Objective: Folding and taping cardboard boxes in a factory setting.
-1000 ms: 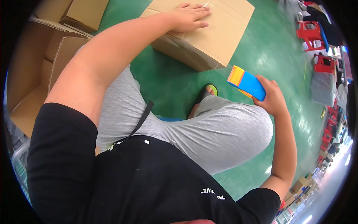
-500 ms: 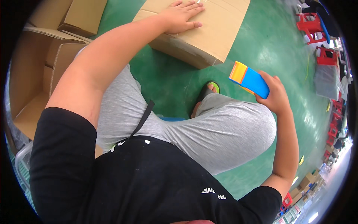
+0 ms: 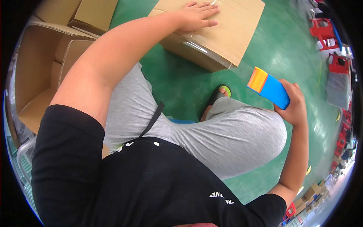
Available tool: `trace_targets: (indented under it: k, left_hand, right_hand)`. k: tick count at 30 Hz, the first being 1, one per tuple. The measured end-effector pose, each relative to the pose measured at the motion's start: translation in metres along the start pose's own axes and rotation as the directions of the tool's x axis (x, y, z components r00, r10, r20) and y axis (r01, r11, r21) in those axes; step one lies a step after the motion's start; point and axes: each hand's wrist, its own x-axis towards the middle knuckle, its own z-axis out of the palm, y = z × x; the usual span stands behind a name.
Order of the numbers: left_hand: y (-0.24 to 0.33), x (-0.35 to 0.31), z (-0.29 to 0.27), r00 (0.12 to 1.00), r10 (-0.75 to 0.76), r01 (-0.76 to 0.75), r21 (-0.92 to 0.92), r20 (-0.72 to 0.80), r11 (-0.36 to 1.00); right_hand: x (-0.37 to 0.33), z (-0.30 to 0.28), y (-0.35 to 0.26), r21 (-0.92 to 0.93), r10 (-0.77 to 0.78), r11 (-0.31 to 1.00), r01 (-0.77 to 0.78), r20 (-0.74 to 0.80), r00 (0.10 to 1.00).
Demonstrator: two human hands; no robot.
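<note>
My left hand lies flat with fingers spread on the top of a closed cardboard box. Shiny clear tape shows along the near top edge and side of that box. Out to the right, above my knee, my right hand is wrapped round the back end of a blue tape dispenser. Its yellow and orange head, with a toothed edge, points toward the box and is apart from it. Whether a strand of tape runs between the two is hard to make out.
An open cardboard box stands at my left, with another closed carton behind it. Red plastic stools stand at the far right on the green floor. Several more boxes are stacked at lower right.
The tape dispenser has moved right and slightly down, and tilted so its toothed head shows more. The whole scene has shifted a little to the right. My left hand stays on the box.
</note>
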Motion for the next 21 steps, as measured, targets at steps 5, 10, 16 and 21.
trace_targets:
  k: [5, 10, 16, 21]
  left_hand:
    - [0.000, 0.008, 0.001, 0.998, -0.062, 0.060, -0.130, -0.009, 0.990]
    - [0.007, 0.009, -0.001, 0.996, -0.082, 0.078, -0.088, -0.042, 0.993]
    - [0.027, 0.004, -0.003, 0.989, -0.090, 0.091, 0.005, -0.119, 0.996]
    - [0.023, 0.001, -0.003, 0.987, -0.092, 0.095, 0.009, -0.135, 0.995]
  right_hand:
    - [0.007, 0.010, 0.008, -0.016, -0.057, 0.998, 0.058, 0.065, 0.996]
    - [0.006, 0.017, 0.022, -0.018, -0.001, 1.000, 0.002, 0.098, 0.995]
    - [0.002, 0.022, 0.027, -0.016, 0.018, 1.000, -0.017, 0.073, 0.997]
    - [0.003, 0.020, 0.021, 0.001, 0.054, 0.999, -0.054, 0.127, 0.990]
